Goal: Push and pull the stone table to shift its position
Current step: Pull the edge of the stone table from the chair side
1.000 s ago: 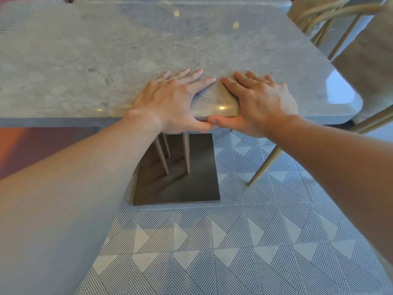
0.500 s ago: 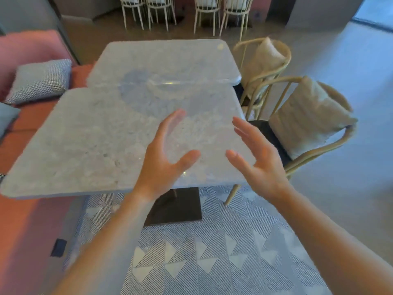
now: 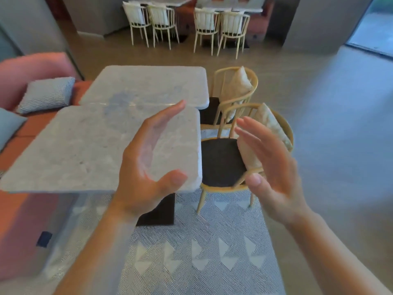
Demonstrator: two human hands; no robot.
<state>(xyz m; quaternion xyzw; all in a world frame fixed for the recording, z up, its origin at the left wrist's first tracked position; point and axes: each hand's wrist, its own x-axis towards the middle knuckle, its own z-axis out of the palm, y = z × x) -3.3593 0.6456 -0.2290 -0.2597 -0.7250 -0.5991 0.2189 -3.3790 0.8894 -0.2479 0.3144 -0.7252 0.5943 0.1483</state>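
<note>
The grey stone table stands in front of me on a dark square base, its top reaching from the left edge to the middle of the view. A second stone table sits right behind it. My left hand is raised in the air in front of the near table's right front corner, fingers apart, palm facing right, touching nothing. My right hand is raised to the right of the table, in front of a chair, fingers apart, palm facing left, holding nothing.
Two wooden chairs with beige cushions stand right of the tables. A pink-orange bench with grey cushions runs along the left. A patterned grey rug covers the floor below. Several white chairs stand at the far wall.
Both hands left the table's front edge and rose into the air, fingers spread. The view pulled back and lifted, so the table now appears farther off and to the left.
</note>
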